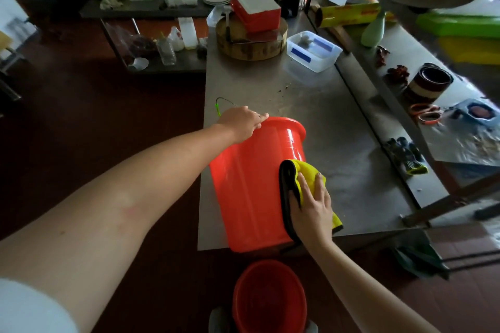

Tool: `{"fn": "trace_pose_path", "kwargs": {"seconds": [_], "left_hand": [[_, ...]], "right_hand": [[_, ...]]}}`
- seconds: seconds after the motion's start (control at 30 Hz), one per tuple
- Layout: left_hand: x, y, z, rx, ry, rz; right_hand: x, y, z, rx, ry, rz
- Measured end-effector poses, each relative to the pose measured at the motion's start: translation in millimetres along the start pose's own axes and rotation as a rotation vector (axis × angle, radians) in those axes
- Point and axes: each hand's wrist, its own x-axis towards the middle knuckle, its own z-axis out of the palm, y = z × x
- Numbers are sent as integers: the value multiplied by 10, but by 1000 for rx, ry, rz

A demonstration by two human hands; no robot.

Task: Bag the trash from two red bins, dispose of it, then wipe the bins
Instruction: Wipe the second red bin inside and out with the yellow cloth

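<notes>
- Left hand (240,123): rests on top of the bin's rim, one finger straight along it. The other fingers are hidden, so I cannot tell whether it grips.
- Wire handle (225,104): thin, with a green piece, showing just behind the left hand at the tabletop's left edge.
- Bin (251,184): red, lying on its side at the near-left corner of the tabletop (338,130). Its base is at the near edge and its mouth faces the far edge.
- Second bin (269,297): red, upright on the floor, below the near edge and directly under the first.
- Block (251,44): a round wooden block at the far-left corner, with a red box (257,9) tilted on top.
- Cloth (307,171): yellow with a black side, laid against the bin's right flank and trailing to the tabletop.
- Right hand (313,208): flat, fingers straight and slightly spread, pressing the cloth onto the bin.
- Tub (313,51): clear plastic, near the far-right corner, well apart from the bin.
- Bare steel lies between the bin's mouth and the block and tub.
- Gloves (405,155): dark with a yellow cuff, on the ledge beside the right edge.
- Scissors (426,113): orange-handled, farther along that ledge.
</notes>
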Motion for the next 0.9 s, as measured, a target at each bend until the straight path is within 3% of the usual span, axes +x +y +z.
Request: {"fn": "trace_pose_path", "kwargs": {"seconds": [0.1, 0.33, 0.43, 0.53, 0.77, 0.9], "left_hand": [[57, 24, 18, 41, 4, -6], [145, 151, -19, 98, 48, 43], [173, 181, -24, 108, 35, 55], [204, 217, -27, 101, 33, 60], [260, 322, -42, 79, 45, 72], [274, 290, -63, 86, 38, 72]], "right_hand": [[-159, -155, 21, -163, 73, -138], [-599, -407, 344, -552, 33, -761], [-612, -347, 356, -570, 25, -866], [-485, -138, 217, -438, 69, -766], [-387, 325, -42, -125, 96, -212], [-391, 284, -24, -188, 83, -305]]}}
